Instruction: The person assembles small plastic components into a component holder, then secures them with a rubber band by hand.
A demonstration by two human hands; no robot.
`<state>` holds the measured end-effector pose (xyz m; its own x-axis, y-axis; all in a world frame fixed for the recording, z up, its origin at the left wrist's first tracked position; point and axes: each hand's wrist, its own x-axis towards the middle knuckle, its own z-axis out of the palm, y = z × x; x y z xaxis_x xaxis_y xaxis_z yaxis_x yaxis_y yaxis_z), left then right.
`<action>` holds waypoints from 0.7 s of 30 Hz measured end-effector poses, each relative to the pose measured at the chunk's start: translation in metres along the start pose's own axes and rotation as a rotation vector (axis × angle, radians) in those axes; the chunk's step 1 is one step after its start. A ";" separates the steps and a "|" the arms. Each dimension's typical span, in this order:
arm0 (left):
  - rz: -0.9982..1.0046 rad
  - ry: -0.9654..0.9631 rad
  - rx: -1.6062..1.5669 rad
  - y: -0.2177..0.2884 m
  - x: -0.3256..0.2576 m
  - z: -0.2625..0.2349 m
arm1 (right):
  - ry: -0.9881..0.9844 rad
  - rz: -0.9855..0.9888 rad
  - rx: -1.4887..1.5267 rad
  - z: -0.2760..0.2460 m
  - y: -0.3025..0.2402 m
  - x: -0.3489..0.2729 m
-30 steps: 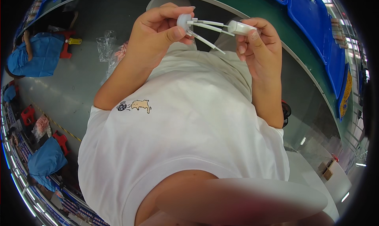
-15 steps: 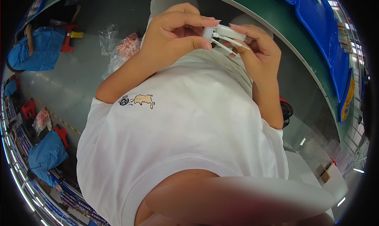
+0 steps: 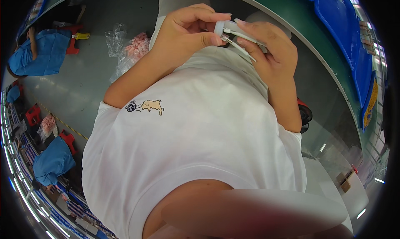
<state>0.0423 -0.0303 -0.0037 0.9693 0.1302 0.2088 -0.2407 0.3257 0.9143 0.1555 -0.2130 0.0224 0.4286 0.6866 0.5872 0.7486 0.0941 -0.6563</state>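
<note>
My left hand (image 3: 185,32) pinches the broad, pale end of a small white plastic piece (image 3: 219,28) between thumb and fingertips. From that end, thin white prongs (image 3: 241,50) stick out toward my right hand (image 3: 275,45). My right fingers are bent around the piece's other end, with the forefinger along its top and the thumb beside the prongs. Both hands meet over my lap, close to the workbench edge. What exactly the piece is I cannot make out, and my right fingers hide part of it.
A green-topped bench (image 3: 287,13) curves along the far right, carrying blue trays (image 3: 337,26). Clear plastic bags with pink pieces (image 3: 137,47) lie on the floor to the left. Further left, people in blue (image 3: 39,51) sit near red stools (image 3: 73,38).
My right fingers have shifted along the white piece, and its prongs now point more steeply downward. The left hand keeps its pinch in nearly the same place.
</note>
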 end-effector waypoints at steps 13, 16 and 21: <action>-0.306 0.034 -0.334 -0.005 -0.001 0.000 | 0.110 0.065 0.320 0.001 -0.003 0.006; -0.290 0.011 -0.388 -0.007 -0.002 -0.002 | 0.138 0.097 0.353 0.002 -0.002 0.006; -0.264 -0.016 -0.464 -0.012 -0.006 -0.005 | 0.079 0.027 0.219 0.001 -0.002 0.009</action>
<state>0.0395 -0.0305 -0.0178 0.9997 -0.0254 0.0015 0.0174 0.7260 0.6874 0.1571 -0.2067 0.0288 0.4919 0.6329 0.5979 0.6127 0.2363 -0.7542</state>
